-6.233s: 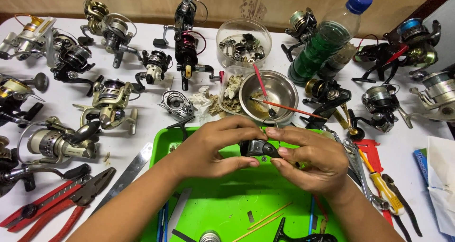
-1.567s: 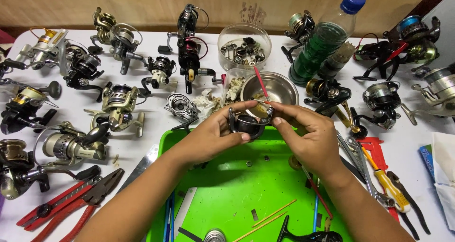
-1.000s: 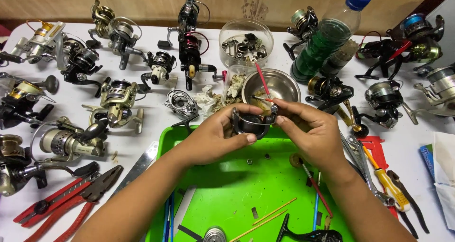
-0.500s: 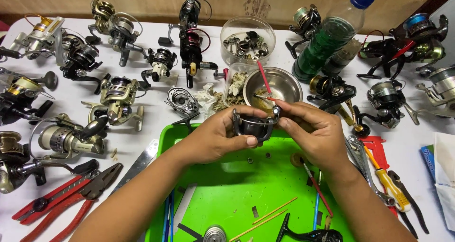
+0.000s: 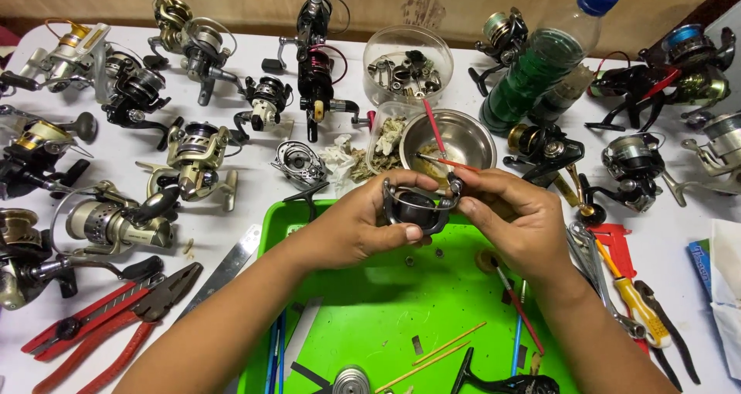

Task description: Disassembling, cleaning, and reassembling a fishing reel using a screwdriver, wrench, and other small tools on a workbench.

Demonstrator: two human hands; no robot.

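Both hands hold a black fishing reel rotor with a wire bail arm [image 5: 415, 205] over the far edge of a green tray [image 5: 370, 317]. My left hand [image 5: 363, 224] grips its left side, thumb under and fingers over the top. My right hand [image 5: 519, 218] pinches the bail arm's end at the rotor's right side. A steel bowl [image 5: 451, 139] with a red-handled brush in it stands just beyond the hands.
Several fishing reels [image 5: 116, 224] cover the white table on both sides. A clear tub of small parts [image 5: 407, 62] and a green plastic bottle [image 5: 540, 62] stand at the back. Red pliers [image 5: 108, 317] lie at the left, a yellow-handled screwdriver [image 5: 633, 305] at the right.
The hands with the reel part rose from the tray's middle to its far edge near the bowl over the earlier frames. In the last second they barely shifted.
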